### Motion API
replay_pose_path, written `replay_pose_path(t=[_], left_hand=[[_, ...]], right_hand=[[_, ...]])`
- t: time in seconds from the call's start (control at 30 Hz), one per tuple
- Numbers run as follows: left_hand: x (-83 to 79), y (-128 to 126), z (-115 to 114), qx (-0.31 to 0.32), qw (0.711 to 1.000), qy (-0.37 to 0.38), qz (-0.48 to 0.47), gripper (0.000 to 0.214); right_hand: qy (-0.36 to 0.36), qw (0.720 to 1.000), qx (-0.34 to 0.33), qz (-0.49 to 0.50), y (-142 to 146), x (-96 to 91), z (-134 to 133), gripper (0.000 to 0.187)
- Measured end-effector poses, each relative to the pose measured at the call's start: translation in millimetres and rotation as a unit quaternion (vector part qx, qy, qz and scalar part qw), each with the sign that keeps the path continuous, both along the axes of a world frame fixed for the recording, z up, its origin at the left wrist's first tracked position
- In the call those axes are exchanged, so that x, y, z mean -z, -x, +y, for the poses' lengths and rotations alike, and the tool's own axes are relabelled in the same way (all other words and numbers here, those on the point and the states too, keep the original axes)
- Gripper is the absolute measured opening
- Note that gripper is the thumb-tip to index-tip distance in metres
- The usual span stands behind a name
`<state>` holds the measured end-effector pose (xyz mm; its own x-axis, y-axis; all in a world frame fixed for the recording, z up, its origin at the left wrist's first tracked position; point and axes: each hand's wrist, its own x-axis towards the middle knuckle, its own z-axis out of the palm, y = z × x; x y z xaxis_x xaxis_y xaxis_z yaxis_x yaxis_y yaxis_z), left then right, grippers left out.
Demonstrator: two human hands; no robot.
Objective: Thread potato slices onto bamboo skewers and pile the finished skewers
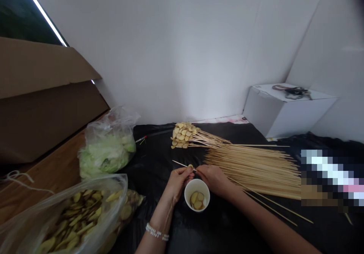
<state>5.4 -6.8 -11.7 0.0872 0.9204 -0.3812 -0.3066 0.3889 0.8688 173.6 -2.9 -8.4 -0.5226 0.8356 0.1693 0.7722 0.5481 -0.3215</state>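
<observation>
Over the black plastic sheet (159,147), head view, the person is working just above a white paper cup (197,195) that is holding pale slices. The left hand (178,182) is gripping a thin bamboo skewer (182,164) with fingers curled shut, forearm rising from below. The right hand (213,179) is reaching across, fingertips (199,168) pressed together and pinching a small potato slice (190,166) near the skewer's end. Threading through the slice's middle looks safest against splitting. Loose bamboo skewers (253,172) are lying to the right, beyond the right hand.
</observation>
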Motion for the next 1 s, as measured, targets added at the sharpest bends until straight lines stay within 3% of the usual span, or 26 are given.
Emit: replay_pose_path(t=[0.6,0.8,0.93,1.0], left_hand=[[-0.8,-5.0,-1.9,-0.016,1.000,0.008,-0.025,0.031],[-13.3,4.7,2.1,-0.072,0.988,0.039,-0.131,0.025],[-23.0,13.5,3.7,-0.093,0.958,0.053,-0.267,0.022],[-25.1,16.2,3.0,-0.084,0.944,0.044,-0.315,0.030]], right_hand=[[-0.005,1.000,0.017,0.010,-0.3,3.6,2.0,0.028],[0.004,0.997,0.035,0.071,-12.0,-0.2,0.5,0.029],[0.000,0.995,0.040,0.088,-16.8,-1.3,0.5,0.029],[-0.003,0.995,0.039,0.096,-17.7,-1.5,0.5,0.029]])
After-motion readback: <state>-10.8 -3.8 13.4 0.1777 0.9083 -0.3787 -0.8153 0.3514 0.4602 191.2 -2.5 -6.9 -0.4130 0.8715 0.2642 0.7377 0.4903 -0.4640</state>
